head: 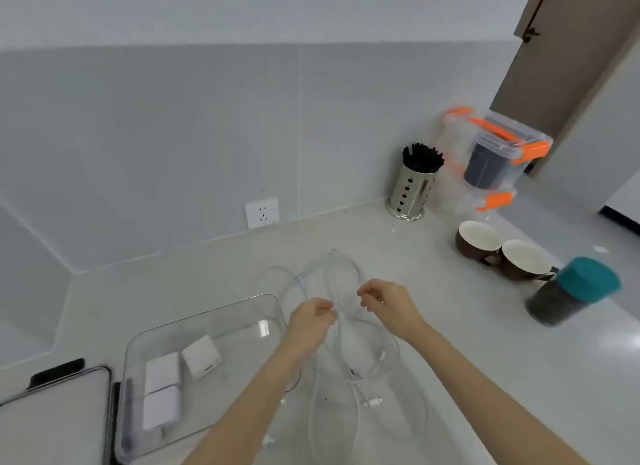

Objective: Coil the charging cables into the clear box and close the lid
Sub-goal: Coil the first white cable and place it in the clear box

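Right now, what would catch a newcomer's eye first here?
Two bare hands at centre, the left hand and right hand, pinch loops of thin white charging cables over a pale counter. Beside them on the left lies an open clear box holding white chargers. Far right, bright orange clips mark stacked containers.

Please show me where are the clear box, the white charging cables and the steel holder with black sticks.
clear box (pixel 207 314): head view, on its far rim.
white charging cables (pixel 341 262): head view, on the far loop above the hands.
steel holder (pixel 410 194): head view, on its perforated wall.
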